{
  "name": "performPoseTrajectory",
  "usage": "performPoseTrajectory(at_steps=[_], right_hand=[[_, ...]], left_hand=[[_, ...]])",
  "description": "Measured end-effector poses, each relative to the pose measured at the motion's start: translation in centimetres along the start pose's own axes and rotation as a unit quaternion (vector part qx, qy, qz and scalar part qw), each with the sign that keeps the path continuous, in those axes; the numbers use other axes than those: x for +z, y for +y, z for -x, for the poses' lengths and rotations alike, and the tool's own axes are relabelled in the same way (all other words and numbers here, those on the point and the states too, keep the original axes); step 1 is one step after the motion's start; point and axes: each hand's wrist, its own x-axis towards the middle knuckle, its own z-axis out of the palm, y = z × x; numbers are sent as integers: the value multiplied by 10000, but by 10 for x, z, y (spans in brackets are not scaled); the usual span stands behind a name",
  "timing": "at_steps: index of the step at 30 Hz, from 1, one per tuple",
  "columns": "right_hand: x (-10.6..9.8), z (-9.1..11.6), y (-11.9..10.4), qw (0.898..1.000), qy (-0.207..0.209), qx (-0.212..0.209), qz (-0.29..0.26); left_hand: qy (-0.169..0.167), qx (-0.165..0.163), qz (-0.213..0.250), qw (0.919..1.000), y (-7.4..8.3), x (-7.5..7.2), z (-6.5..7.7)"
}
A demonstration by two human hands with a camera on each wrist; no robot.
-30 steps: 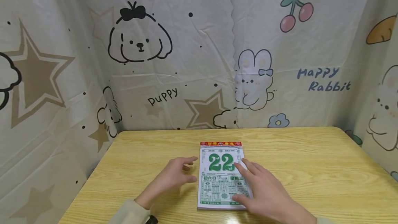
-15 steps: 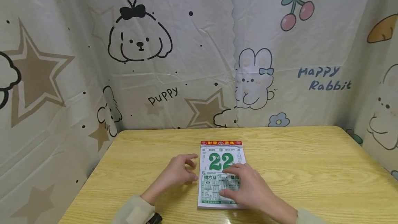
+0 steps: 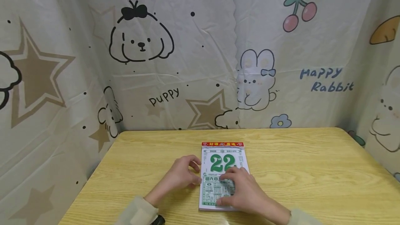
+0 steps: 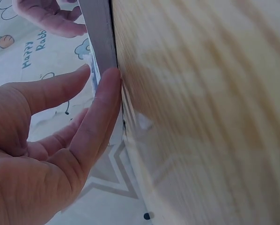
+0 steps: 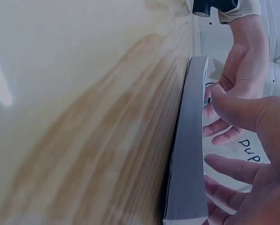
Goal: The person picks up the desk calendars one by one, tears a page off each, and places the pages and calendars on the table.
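OK, calendar (image 3: 213,183) lies flat on the desk (image 3: 150,150), red strip (image 3: 222,144) at the far end, big green 22 (image 3: 217,163) facing up. Left hand (image 3: 181,173) is at its left edge: a fingertip looks to be against the side, thumb apart from the fingers. Right hand (image 3: 247,188) reaches over it from the right, thumb and fingers spread; can't tell if the tips press or hover. Hands are apart from each other, neither visibly clamped on anything. For clean handling I'd set the left fingertips low on the side as a stop so it can't skate, and make right-side contact light: thin paper would likely crease under a hard pinch.
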Motion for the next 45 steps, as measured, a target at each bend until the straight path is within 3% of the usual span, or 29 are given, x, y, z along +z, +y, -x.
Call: performPoseTrajectory(at_steps=[8, 14, 23, 30, 39, 42, 45], right_hand=[[2, 2, 1, 9991, 2, -337, 263], [2, 3, 0, 9989, -3, -369, 285], [1, 3, 3, 9994, -69, -338, 104], [-7, 0, 6, 9978, -156, -633, -111], [-16, -3, 13, 9919, 358, -1203, -199], [-19, -5, 16, 9919, 383, -1166, -317], [-21, -6, 17, 9954, 331, -811, -400]], left_hand=[[-100, -11, 21, 9999, 1, 3, 1], [-188, -111, 41, 9998, 2, 3, 2], [-227, -237, -138, 9994, 1, 3, 7], [-239, -164, -242, 9993, 3, 2, 9], [-121, -36, -344, 9993, 3, 4, 6], [-60, -14, -311, 9995, 4, 4, 5], [-79, -9, -253, 9996, 5, 5, 5]])
